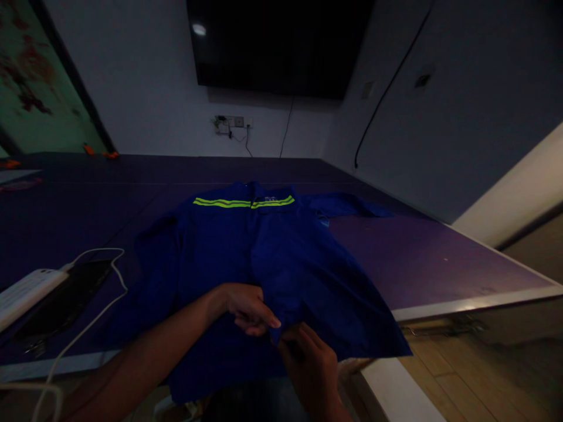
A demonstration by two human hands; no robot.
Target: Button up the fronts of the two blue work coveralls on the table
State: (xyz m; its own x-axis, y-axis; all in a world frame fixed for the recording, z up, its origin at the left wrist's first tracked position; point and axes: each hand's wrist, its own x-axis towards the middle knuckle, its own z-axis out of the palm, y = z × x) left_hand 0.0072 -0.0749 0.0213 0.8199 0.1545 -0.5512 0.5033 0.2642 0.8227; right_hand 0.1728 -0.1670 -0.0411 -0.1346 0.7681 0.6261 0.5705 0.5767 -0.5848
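Note:
A blue work jacket lies spread on the purple surface, collar at the far end, with a yellow-green striped band across its chest. One sleeve stretches out to the right; the other hangs down along the left side. Near the lower front, my left hand pinches a small fold of the jacket's front edge between thumb and fingers. Right beside it, my right hand is closed on the same bit of cloth, its fingertips close to the left thumb. The hem drapes over the near edge. Any button between the fingers is too dark to make out.
A white power strip and a dark phone-like slab lie at the left, with a white cable curving past my left forearm. The platform's pale edge runs along the right. A large black screen hangs on the wall.

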